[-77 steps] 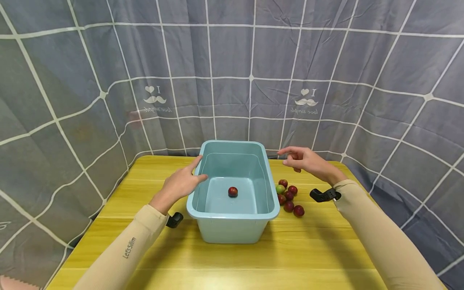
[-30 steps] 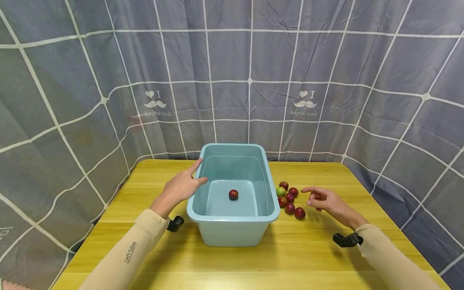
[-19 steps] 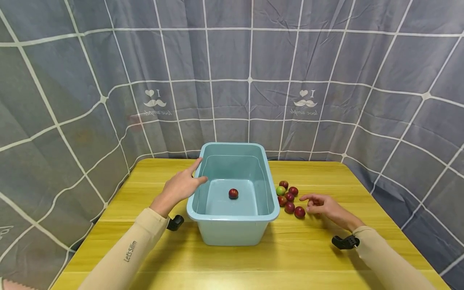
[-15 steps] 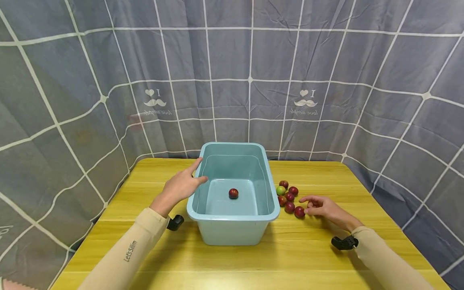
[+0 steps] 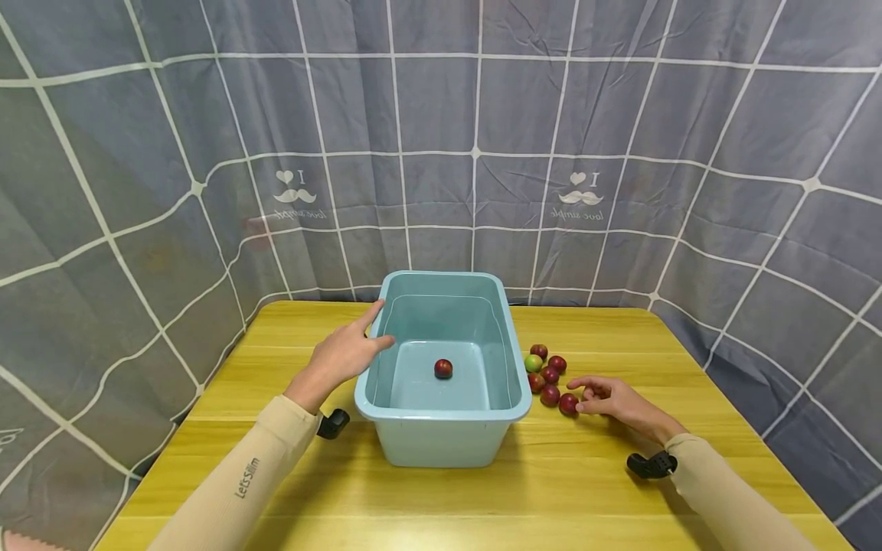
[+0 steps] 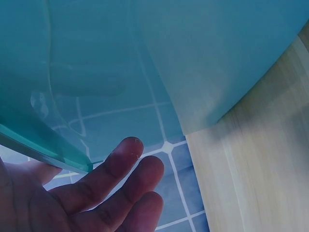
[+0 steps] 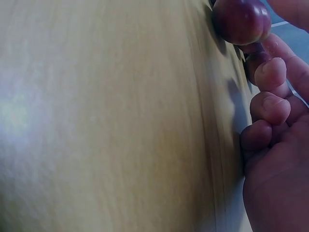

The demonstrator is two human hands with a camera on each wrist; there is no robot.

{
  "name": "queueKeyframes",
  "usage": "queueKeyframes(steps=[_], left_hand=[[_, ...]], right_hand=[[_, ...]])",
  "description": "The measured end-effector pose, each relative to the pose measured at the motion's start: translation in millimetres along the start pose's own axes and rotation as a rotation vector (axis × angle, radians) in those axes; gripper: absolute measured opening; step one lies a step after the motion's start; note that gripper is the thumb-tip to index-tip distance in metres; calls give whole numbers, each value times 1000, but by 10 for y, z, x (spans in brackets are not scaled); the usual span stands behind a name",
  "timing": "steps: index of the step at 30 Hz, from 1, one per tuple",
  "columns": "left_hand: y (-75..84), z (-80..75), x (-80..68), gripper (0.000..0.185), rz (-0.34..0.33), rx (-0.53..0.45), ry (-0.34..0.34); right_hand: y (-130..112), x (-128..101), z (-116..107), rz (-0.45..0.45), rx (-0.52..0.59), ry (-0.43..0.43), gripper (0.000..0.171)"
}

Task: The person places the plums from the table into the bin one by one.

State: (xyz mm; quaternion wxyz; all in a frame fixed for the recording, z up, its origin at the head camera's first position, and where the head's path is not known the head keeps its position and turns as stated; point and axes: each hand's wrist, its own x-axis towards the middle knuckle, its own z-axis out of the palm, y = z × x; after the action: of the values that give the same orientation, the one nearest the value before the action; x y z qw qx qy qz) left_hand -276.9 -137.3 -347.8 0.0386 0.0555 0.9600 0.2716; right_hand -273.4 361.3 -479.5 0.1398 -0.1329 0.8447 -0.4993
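Observation:
A light blue plastic tub (image 5: 444, 440) stands mid-table with one dark red plum (image 5: 443, 369) on its floor. My left hand (image 5: 341, 353) rests at the tub's left rim, thumb reaching over the edge. In the left wrist view its other fingers (image 6: 137, 186) extend loosely along the outside. Right of the tub lies a cluster of several dark plums (image 5: 549, 375) and one green fruit (image 5: 534, 363). My right hand (image 5: 616, 402) is at the nearest plum (image 5: 568, 404), thumb and index fingertips at its side. Its other fingers curl loosely near the tabletop in the right wrist view.
The yellow wood-grain table (image 5: 441, 505) ends at a back edge behind the tub. A grey curtain with white grid lines (image 5: 441, 99) hangs close behind and at both sides. Each wrist wears a black camera strap (image 5: 651, 465).
My right hand has come down from above the table's back right, passed right of the fruit, then edged left to the nearest plum. The left hand stays at the rim.

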Motion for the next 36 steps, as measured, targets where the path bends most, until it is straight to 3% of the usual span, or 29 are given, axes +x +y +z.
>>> queueKeyframes(steps=[16,36], left_hand=[[-34,8,6,81,0,-15,3],[-27,22,-4,80,7,-17,16]], right_hand=[[-19,12,27,-14,-67,13,45],[-5,-11,36,-12,-64,7,40]])
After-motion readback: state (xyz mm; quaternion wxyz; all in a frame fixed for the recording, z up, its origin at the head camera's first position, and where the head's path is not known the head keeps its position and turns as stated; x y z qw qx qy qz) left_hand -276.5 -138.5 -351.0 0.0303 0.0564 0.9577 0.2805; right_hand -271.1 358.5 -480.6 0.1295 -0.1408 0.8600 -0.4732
